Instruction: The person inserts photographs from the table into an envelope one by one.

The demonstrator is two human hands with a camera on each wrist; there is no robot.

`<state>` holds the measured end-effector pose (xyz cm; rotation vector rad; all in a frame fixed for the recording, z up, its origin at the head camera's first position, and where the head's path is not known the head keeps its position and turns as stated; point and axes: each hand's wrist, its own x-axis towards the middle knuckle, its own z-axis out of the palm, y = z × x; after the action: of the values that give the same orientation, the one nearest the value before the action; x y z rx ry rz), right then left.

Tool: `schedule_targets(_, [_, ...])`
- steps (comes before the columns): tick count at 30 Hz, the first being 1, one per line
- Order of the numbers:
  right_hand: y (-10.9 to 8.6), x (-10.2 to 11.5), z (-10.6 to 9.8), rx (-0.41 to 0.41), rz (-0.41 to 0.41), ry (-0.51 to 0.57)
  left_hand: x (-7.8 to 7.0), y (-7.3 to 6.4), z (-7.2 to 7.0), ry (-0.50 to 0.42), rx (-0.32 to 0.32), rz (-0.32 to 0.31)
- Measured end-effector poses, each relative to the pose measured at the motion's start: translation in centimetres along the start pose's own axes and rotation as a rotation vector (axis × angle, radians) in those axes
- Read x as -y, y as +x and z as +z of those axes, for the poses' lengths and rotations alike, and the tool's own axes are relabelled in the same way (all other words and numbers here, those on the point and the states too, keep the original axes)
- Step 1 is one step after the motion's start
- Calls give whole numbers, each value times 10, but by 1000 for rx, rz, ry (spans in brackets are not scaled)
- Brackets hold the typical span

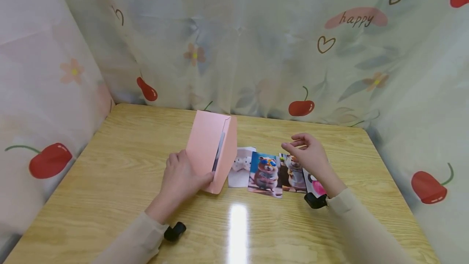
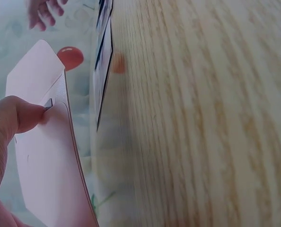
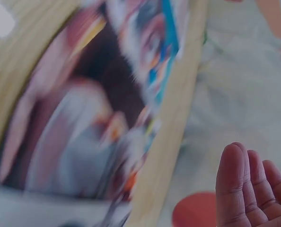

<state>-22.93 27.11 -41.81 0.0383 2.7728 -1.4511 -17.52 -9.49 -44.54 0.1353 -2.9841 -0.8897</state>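
Curtains point(image 1: 238, 31) printed with cherries, flowers, hearts and the word "happy" surround a wood-grain worktop point(image 1: 110, 170) with rounded far corners. A pink envelope point(image 1: 207, 133) is held tilted over the middle of the worktop, a little to the left, its top end towards the far edge. Its flap point(image 1: 229, 158) stands away on the right side, and the edge of a dark, flat insert point(image 1: 219, 152) shows in the opening.

A person's left hand point(image 1: 185, 176) pinches the envelope near its lower end, thumb beside the opening, other fingers behind. The right hand point(image 1: 313, 156) hovers over the right part of the worktop, fingers lightly bent and close together, pinching nothing.

Just right of the envelope, four picture cards lie in an overlapping row: a pale one point(image 1: 238, 179) partly hidden by the flap, a hamster in sunglasses point(image 1: 265, 176), a second animal on a dark ground point(image 1: 293, 178), and one with a pink shape point(image 1: 316, 185) under the right wrist.

To handle these well, the left thumb should press lightly so the opening keeps its gap, and any card is best taken by its edges, without bending corners or dragging its neighbours.
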Motion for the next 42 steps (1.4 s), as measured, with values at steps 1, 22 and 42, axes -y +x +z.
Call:
schedule_targets(1, [-1,-5,-4,-4,6,-18,0,0,0,0,0,1])
schedule_targets(22, [-8,-76,-55,-27,74,-236,3,-2,-2,1,-5,9])
schedule_targets(42, [-10,-88,-58,43,210,-310,3,-1,2,-20,-12,45])
